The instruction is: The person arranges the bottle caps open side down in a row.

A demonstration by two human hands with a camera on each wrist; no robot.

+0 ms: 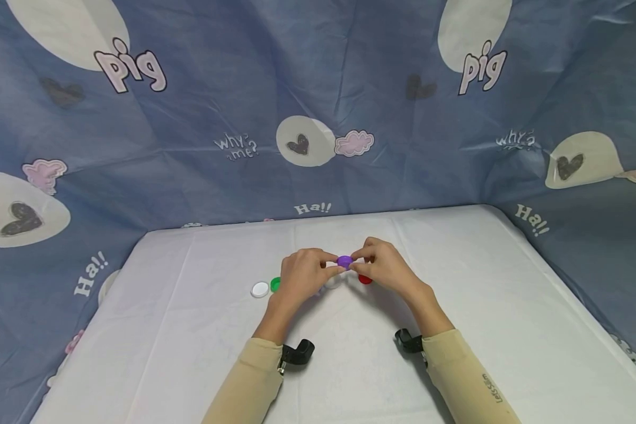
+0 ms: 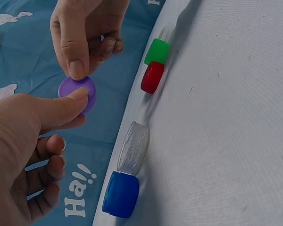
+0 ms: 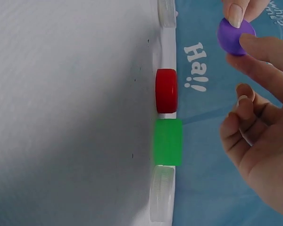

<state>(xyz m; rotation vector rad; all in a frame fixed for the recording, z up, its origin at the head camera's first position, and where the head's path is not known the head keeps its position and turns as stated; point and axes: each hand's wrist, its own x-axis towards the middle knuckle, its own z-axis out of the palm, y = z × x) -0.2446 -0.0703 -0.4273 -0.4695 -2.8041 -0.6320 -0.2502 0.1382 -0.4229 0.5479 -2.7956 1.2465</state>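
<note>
Between the two hands, raised above the table, is a round purple bottle cap (image 1: 344, 261). My left hand (image 1: 304, 272) pinches its left edge between thumb and forefinger. The thumb and fingertips of my right hand (image 1: 386, 266) pinch the opposite edge. In the left wrist view the cap's flat purple face (image 2: 66, 86) shows, and the left hand's other fingers curl loosely away. Below the hands stand a red cap (image 3: 166, 91), a green cap (image 3: 168, 142) and a ridged clear cap (image 3: 162, 194). Another clear cap (image 2: 134, 148) touches a blue cap (image 2: 121, 194).
On the white-covered table (image 1: 217, 353), a white-rimmed cap (image 1: 259, 289) and a green cap (image 1: 275, 284) lie left of the left hand. Parts of the row are hidden behind the hands. A blue printed cloth (image 1: 191, 176) hangs behind the table.
</note>
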